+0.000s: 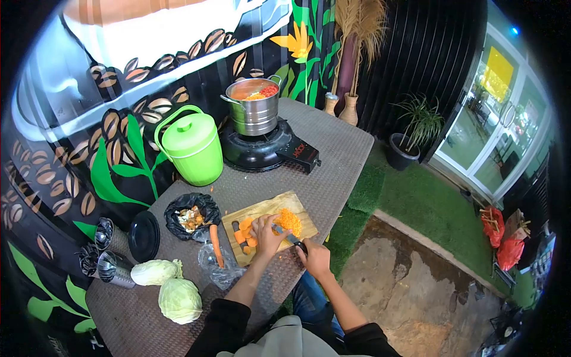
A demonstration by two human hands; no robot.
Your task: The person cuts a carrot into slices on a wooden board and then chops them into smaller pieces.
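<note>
A wooden cutting board [262, 209] lies on the grey table [333, 172]. On it are thick carrot chunks [242, 233] and a pile of finely chopped carrot [290, 221]. My left hand [266, 234] presses down on carrot pieces on the board. My right hand [314, 257] grips the dark handle of a knife [285, 234], whose blade points toward the left hand and the chopped pile. A whole carrot [216, 244] lies just left of the board on a clear plastic bag [217, 266].
A black-lined bowl of peelings [191, 218] sits left of the board. Two cabbages [178, 299] and metal cups [107, 265] are at the near left. A green bucket [190, 146] and a steel pot [254, 107] on a black stove [262, 149] stand farther back.
</note>
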